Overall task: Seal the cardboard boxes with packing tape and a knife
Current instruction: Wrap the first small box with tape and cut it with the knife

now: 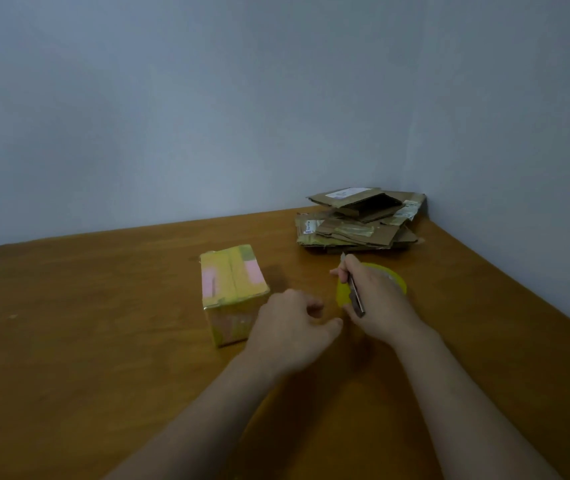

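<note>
A small cardboard box (233, 289) stands on the wooden table (86, 341), its top covered in yellowish tape with pink patches. Just right of it my left hand (294, 327) hovers with fingers loosely curled and nothing in them. My right hand (377, 299) grips a slim utility knife (354, 292), blade end pointing away from me. Under and behind that hand lies a roll of yellow packing tape (392, 277), partly hidden by the hand.
A pile of flattened cardboard boxes (359, 221) lies in the far right corner, against the blue-grey walls (207, 98). The table's left edge curves away at the far left.
</note>
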